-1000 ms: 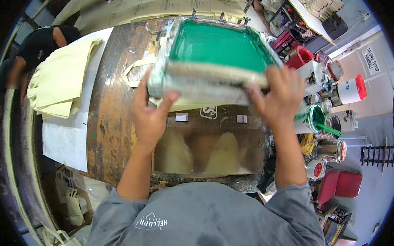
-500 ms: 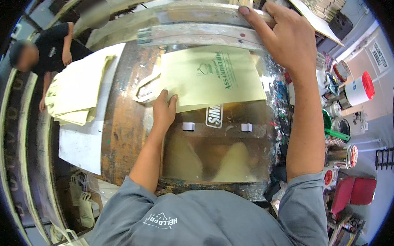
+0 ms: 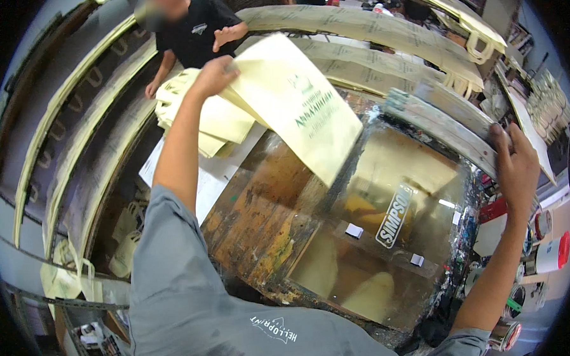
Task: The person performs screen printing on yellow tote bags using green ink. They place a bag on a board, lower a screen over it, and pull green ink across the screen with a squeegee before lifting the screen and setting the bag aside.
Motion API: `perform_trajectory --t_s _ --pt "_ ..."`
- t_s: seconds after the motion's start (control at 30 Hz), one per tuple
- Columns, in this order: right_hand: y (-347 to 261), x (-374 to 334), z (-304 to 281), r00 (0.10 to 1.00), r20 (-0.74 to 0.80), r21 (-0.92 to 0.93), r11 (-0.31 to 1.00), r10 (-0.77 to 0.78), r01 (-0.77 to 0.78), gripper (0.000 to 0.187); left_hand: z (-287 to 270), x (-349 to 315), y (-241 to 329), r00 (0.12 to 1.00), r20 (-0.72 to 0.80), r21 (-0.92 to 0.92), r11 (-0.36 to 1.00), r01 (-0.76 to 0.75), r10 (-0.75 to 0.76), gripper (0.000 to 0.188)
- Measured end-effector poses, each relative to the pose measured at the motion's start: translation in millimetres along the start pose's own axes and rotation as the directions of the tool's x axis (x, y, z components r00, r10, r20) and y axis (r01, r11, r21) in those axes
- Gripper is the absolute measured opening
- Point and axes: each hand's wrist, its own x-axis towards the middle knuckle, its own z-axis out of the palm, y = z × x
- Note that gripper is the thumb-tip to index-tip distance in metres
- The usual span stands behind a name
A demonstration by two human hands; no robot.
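Note:
My left hand point(image 3: 214, 77) is closed on the handle end of a pale yellow tote bag point(image 3: 307, 107). The bag hangs tilted in the air, its green print facing up. Beneath and behind it lies a stack of pale yellow bags point(image 3: 222, 126) on a white board point(image 3: 227, 171). My right hand point(image 3: 518, 161) grips the near end of a raised wooden screen-printing frame point(image 3: 442, 130) by its edge. The shiny printing surface point(image 3: 398, 151) on the wooden table shows bare, with two small white tabs and a sticker on it.
A person in a black shirt point(image 3: 196, 32) stands beyond the bag stack. Curved racks point(image 3: 355, 28) laden with printed bags line the left and far side. Paint tubs point(image 3: 549, 252) crowd the right edge of the worn wooden table point(image 3: 261, 211).
My left hand has lifted the bag off the printing surface and carried it left toward the stack. My right hand still holds the frame up. The view has turned left.

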Motion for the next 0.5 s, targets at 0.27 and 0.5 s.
perform_trajectory --t_s 0.27,0.5 --pt "21.3 4.4 9.3 0.995 0.096 0.081 0.996 0.023 -0.031 0.056 74.0 -81.3 -133.4 0.737 -0.438 0.032 0.811 0.585 -0.515 0.052" --pt "32.7 -1.0 12.9 0.998 0.036 0.049 0.998 0.042 -0.044 0.053 88.0 -178.9 -85.1 0.870 -0.305 -0.207 0.919 0.336 -0.386 0.068"
